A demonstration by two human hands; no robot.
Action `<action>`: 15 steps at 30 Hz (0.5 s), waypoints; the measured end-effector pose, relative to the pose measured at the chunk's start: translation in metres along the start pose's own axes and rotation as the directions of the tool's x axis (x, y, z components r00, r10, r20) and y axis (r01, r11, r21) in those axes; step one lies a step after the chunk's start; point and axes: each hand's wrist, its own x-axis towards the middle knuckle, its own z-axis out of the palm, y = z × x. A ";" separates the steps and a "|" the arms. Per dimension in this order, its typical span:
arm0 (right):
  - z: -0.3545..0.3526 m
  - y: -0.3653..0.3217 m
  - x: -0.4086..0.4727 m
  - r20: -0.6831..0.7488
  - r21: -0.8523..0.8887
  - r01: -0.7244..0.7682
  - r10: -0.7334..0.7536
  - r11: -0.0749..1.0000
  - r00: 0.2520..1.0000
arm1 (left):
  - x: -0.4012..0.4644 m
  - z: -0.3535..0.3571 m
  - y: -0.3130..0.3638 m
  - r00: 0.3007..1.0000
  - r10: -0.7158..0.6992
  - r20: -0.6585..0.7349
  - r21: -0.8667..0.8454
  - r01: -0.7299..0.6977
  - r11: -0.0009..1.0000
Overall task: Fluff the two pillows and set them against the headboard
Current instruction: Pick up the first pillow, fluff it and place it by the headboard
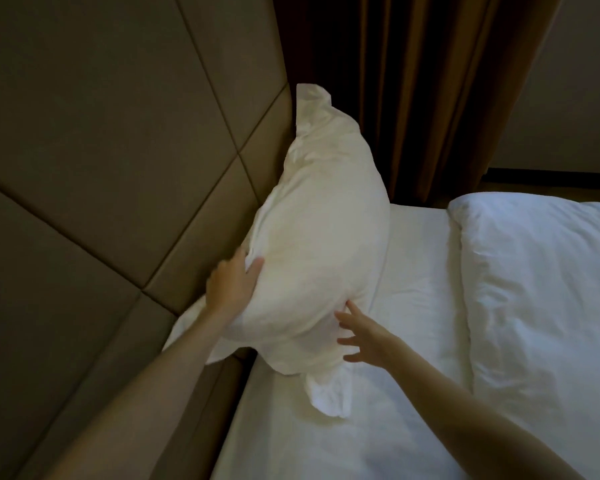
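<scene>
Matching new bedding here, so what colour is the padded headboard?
Beige-tan padded headboard, split into large diagonal panels by dark seams; the head view shows it.

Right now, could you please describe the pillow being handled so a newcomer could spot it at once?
Find the padded tan headboard on the left. The pillow leans against it, between the left hand and the right hand. Unlike the flat duvet to its right, it stands on edge, plump and creased.

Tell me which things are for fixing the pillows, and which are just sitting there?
For the job:
pillow, standing against the headboard
left hand, holding the pillow's edge
right hand, fingers spread, touching the pillow

Just there:
duvet
sheet
curtain
</scene>
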 end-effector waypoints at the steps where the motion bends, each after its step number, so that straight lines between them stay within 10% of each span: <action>1: -0.002 0.003 -0.001 -0.011 -0.011 0.001 -0.001 1.000 1.000 | -0.004 0.005 -0.004 0.997 -0.064 0.053 -0.062 0.067 0.996; 5: -0.005 -0.002 -0.007 -0.061 -0.019 0.061 -0.062 0.998 0.996 | 0.023 -0.013 -0.001 0.945 -0.249 0.210 -0.251 0.298 0.921; 8: -0.006 -0.013 -0.013 -0.111 -0.057 0.100 -0.106 0.993 0.988 | 0.033 -0.032 0.008 0.958 -0.148 0.246 -0.214 0.202 0.956; 15: -0.021 -0.037 -0.029 -0.311 -0.128 0.163 -0.196 0.978 0.930 | 0.056 -0.096 0.050 0.963 0.087 -0.257 -0.019 -0.095 0.995</action>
